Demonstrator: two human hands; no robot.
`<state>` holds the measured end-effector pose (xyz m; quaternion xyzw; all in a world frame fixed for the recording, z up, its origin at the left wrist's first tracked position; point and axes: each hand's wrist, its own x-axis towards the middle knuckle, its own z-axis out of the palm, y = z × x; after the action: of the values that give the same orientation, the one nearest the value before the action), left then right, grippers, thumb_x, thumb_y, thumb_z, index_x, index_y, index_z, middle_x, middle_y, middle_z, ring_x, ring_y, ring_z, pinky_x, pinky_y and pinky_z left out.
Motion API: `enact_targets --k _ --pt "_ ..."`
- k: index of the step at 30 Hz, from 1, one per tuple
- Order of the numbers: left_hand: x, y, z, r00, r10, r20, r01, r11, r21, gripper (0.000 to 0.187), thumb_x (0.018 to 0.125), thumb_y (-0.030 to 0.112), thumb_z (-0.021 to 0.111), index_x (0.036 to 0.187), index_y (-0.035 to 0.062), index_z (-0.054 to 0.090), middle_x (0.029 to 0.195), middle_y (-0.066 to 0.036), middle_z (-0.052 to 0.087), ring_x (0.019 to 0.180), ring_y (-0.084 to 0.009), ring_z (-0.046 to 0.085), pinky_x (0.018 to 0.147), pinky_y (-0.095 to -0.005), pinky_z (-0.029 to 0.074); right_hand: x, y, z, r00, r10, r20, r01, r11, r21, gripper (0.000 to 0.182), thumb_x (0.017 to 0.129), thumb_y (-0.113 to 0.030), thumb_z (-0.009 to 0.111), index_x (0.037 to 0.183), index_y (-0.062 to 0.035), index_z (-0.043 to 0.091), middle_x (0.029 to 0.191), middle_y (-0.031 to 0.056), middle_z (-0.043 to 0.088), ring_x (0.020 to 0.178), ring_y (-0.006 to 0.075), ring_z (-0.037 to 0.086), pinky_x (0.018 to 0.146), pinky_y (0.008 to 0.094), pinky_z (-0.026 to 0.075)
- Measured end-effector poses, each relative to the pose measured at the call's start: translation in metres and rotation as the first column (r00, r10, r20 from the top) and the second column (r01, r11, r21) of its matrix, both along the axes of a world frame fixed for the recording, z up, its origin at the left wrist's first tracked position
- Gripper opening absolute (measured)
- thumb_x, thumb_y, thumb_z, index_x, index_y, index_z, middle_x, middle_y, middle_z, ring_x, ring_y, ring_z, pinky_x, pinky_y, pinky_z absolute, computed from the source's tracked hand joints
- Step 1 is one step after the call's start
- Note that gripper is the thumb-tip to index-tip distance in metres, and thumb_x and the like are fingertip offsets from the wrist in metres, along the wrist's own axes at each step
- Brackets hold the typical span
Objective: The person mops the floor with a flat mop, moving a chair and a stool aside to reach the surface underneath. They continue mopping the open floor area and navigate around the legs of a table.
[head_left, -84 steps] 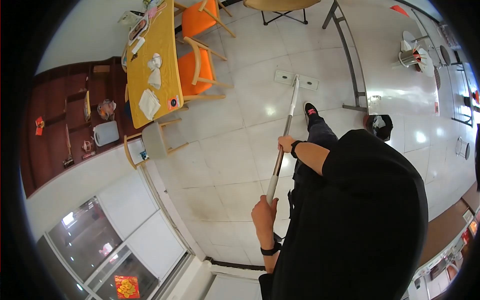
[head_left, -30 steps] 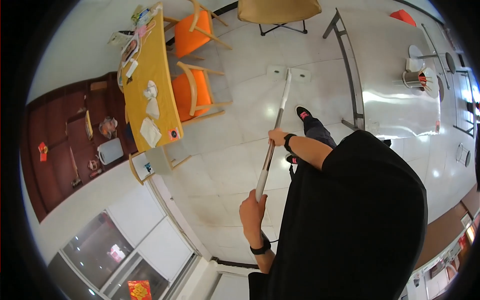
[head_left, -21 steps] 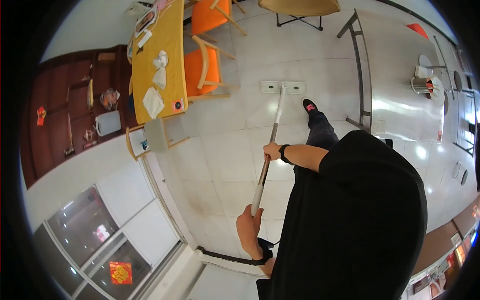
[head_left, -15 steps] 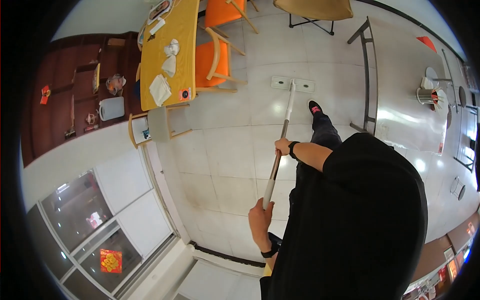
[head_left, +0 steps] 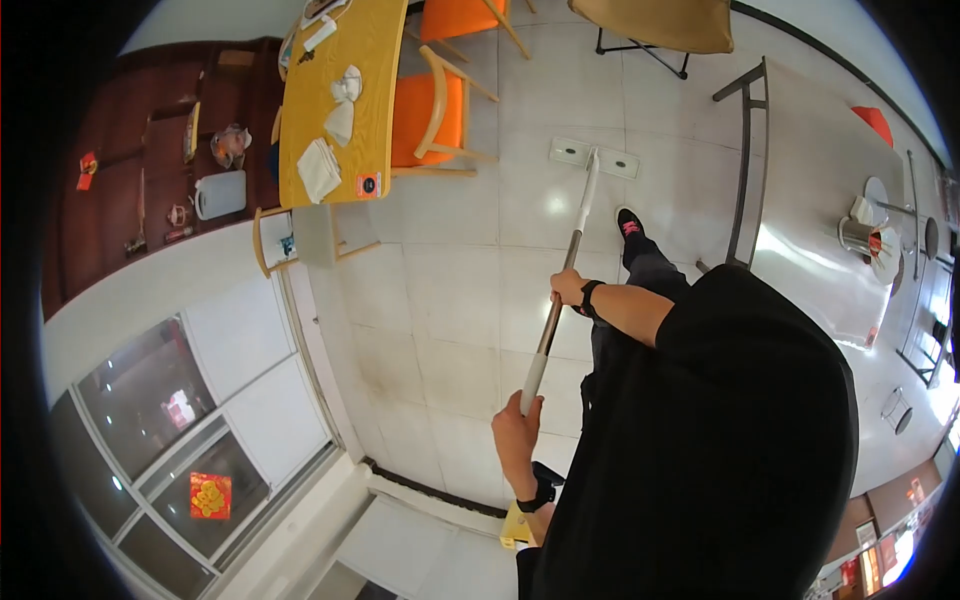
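I hold a long-handled flat mop [head_left: 562,270] with both hands. My left hand [head_left: 515,435] is closed around the grey top end of the handle, close to my body. Further down the metal shaft, my right hand [head_left: 568,288] grips it with the arm stretched out. Each wrist carries a black band. The white flat mop head [head_left: 594,157] lies on the pale tiled floor [head_left: 450,290] ahead of my black shoe with pink marks [head_left: 628,222]. My black top fills the lower right.
A yellow table [head_left: 372,90] with napkins and orange chairs [head_left: 430,105] stands left of the mop head. A steel table [head_left: 820,190] stands to the right, a tan chair [head_left: 660,20] beyond. Dark wooden shelves [head_left: 150,130] and a window [head_left: 180,430] line the left wall.
The mop head slid back and forth over the tiles in front of my foot. My view swung, so the tables and window shifted. Both hands kept their grip on the handle.
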<state>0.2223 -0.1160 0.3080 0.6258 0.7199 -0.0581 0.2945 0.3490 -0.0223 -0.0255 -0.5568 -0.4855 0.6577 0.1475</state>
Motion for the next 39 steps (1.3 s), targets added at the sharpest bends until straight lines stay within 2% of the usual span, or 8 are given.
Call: enact_targets --k 1,9,10,11,18,20,22,39 --pt "0.003 0.003 0.002 0.999 0.043 0.024 -0.042 0.998 -0.036 0.023 0.076 0.024 0.060 0.083 0.0021 0.056 0.054 -0.018 0.053 0.053 -0.0363 0.053 0.045 -0.0390 0.041 -0.040 -0.018 -0.110 0.964 -0.232 -0.130 0.189 0.942 -0.277 0.008 0.066 0.000 0.052 0.060 -0.0024 0.057 0.061 0.0077 0.060 0.056 0.0176 0.059 0.050 0.0273 0.047" --pt "0.044 -0.009 -0.050 0.989 0.107 0.099 -0.103 0.994 -0.043 0.025 0.076 0.024 0.060 0.088 0.0032 0.056 0.057 -0.019 0.054 0.054 -0.0364 0.054 0.045 -0.0397 0.041 0.032 0.030 -0.019 0.621 -0.685 0.382 0.752 0.380 -0.539 0.008 0.070 0.000 0.049 0.066 0.0051 0.053 0.062 0.0191 0.057 0.052 0.0273 0.059 0.038 0.0362 0.046" --pt "0.055 -0.004 -0.056 0.991 0.098 0.089 -0.095 0.995 -0.035 0.025 0.076 0.024 0.060 0.089 0.0030 0.056 0.057 -0.019 0.054 0.054 -0.0365 0.054 0.045 -0.0402 0.041 0.053 0.027 -0.040 0.773 -0.610 0.176 0.597 0.604 -0.529 0.011 0.070 0.001 0.047 0.063 0.0065 0.054 0.062 0.0197 0.058 0.052 0.0271 0.060 0.036 0.0370 0.045" --pt "0.063 0.003 -0.060 0.991 0.102 0.090 -0.098 0.994 -0.042 0.025 0.076 0.024 0.060 0.089 0.0030 0.056 0.057 -0.019 0.054 0.054 -0.0365 0.054 0.045 -0.0402 0.041 0.070 0.018 -0.084 0.990 -0.111 0.082 0.111 0.994 0.005 0.007 0.059 -0.009 0.058 0.053 -0.0063 0.057 0.056 0.0109 0.058 0.052 0.0235 0.059 0.046 0.0330 0.047" --pt "0.087 0.050 -0.086 0.993 0.015 0.117 -0.026 0.995 0.093 0.028 0.076 0.028 0.058 0.088 0.0021 0.056 0.059 -0.020 0.055 0.056 -0.0373 0.055 0.048 -0.0417 0.043 0.114 0.082 -0.068 0.970 0.080 0.230 -0.130 0.968 0.213 0.009 0.063 -0.007 0.055 0.056 -0.0017 0.057 0.054 0.0124 0.057 0.051 0.0247 0.058 0.046 0.0334 0.046" --pt "0.097 0.063 -0.109 0.966 0.067 0.249 -0.077 0.997 0.031 0.027 0.077 0.028 0.058 0.088 0.0029 0.056 0.061 -0.021 0.055 0.059 -0.0373 0.055 0.050 -0.0422 0.043 0.131 0.108 -0.055 0.719 -0.695 0.019 0.599 0.606 -0.523 0.017 0.070 -0.007 0.049 0.057 0.0028 0.054 0.052 0.0149 0.055 0.048 0.0260 0.056 0.042 0.0358 0.044" --pt "0.121 0.077 -0.125 0.957 0.070 0.282 -0.075 0.997 0.008 0.028 0.076 0.029 0.057 0.087 0.0034 0.056 0.062 -0.021 0.056 0.060 -0.0381 0.055 0.052 -0.0436 0.043 0.165 0.127 -0.066 0.694 -0.718 0.050 0.629 0.571 -0.528 0.026 0.076 -0.010 0.042 0.057 0.0047 0.052 0.051 0.0156 0.052 0.045 0.0258 0.052 0.039 0.0372 0.041" --pt "0.147 0.073 -0.097 0.992 -0.045 0.122 0.052 0.997 -0.051 0.032 0.075 0.032 0.057 0.089 0.0034 0.055 0.065 -0.022 0.057 0.063 -0.0393 0.056 0.056 -0.0452 0.044 0.206 0.090 -0.053 0.934 -0.358 -0.006 0.355 0.927 -0.118 0.026 0.075 -0.011 0.043 0.055 0.0006 0.055 0.053 0.0136 0.055 0.047 0.0221 0.054 0.041 0.0347 0.042"
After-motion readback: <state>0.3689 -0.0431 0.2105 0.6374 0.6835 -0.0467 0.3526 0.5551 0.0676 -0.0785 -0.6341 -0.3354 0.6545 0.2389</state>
